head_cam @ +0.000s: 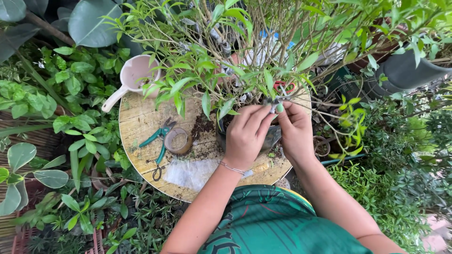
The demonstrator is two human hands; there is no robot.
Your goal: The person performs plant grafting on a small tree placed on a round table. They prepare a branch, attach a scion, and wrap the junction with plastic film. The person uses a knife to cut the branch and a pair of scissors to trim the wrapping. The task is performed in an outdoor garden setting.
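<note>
Both forearms reach forward, left hand [246,136] and right hand [295,129] raised close together, fingers pinched.

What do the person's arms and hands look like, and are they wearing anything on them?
Both arms are bare, with no sleeves reaching the forearms and no gloves. The left hand has a thin silvery bracelet around its wrist. The right hand shows nothing on its wrist. Lower down there is a green patterned garment with dark markings.

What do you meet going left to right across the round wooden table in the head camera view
Pale scoop → green-handled pliers → tape roll → left hand → right hand, with the red-handled scissors above it.
</note>
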